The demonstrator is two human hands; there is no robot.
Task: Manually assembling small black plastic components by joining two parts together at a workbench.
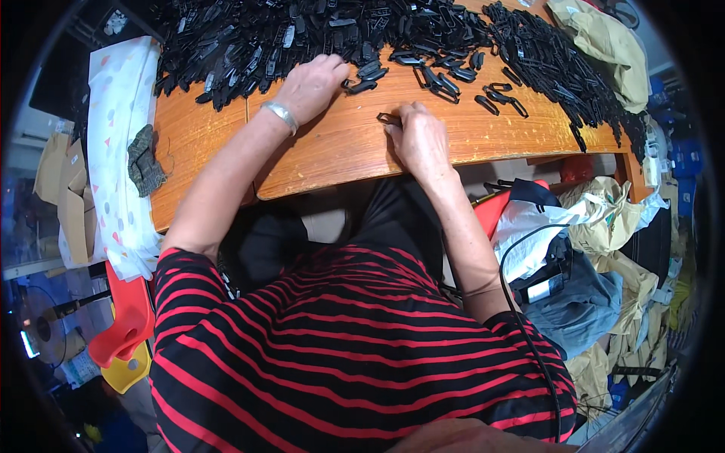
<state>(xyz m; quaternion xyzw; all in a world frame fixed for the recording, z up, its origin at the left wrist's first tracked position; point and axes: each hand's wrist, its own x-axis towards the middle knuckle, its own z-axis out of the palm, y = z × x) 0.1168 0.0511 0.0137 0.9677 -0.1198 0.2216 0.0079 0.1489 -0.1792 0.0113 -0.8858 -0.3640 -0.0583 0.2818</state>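
Black plastic pieces lie heaped across the far part of the wooden table. My left hand, with a silvery band on its wrist, is at the near edge of the heap. Its fingers curl down against a small black plastic piece; the fingertips are partly hidden. Nearer the table's front edge, my right hand pinches a black plastic frame between thumb and fingers, just above or on the tabletop. Several loose black pieces lie beyond it.
A second heap of slim black pieces covers the table's right side. At the left edge hang a dotted white sheet and a dark cloth. Paper bags and blue-grey clothing crowd the right; a red seat stands lower left.
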